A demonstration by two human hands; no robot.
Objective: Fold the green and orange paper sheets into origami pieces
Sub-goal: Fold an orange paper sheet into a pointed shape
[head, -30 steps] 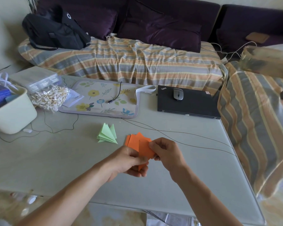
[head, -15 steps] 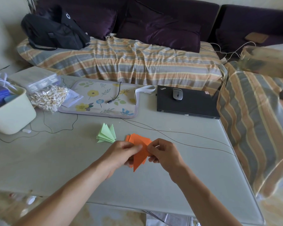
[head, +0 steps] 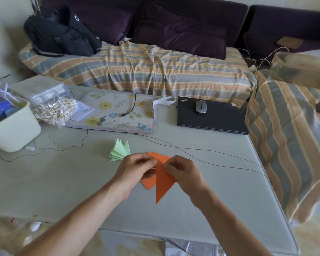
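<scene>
An orange paper piece (head: pixel 163 183) folded to a long triangle hangs point-down above the table, pinched at its upper edge by both hands. My left hand (head: pixel 135 168) pinches it from the left, my right hand (head: pixel 183 171) from the right. More orange sheets (head: pixel 148 182) lie on the table beneath and behind the hands, partly hidden. A fan of several folded green triangular pieces (head: pixel 119 150) lies on the table just left of and beyond my left hand, apart from it.
A thin dark cable (head: pixel 201 150) crosses the grey table (head: pixel 63 182) beyond the hands. Farther back are a floral mat (head: pixel 115 113), a black laptop (head: pixel 214 117) with a mouse (head: pixel 200 106), a pale bin (head: pixel 13 124) and a bag of cotton swabs (head: pixel 54 109).
The orange piece has been turned and folded from a compact square shape into a longer downward-pointing triangle. Both hands stayed at its top edge and rose slightly.
</scene>
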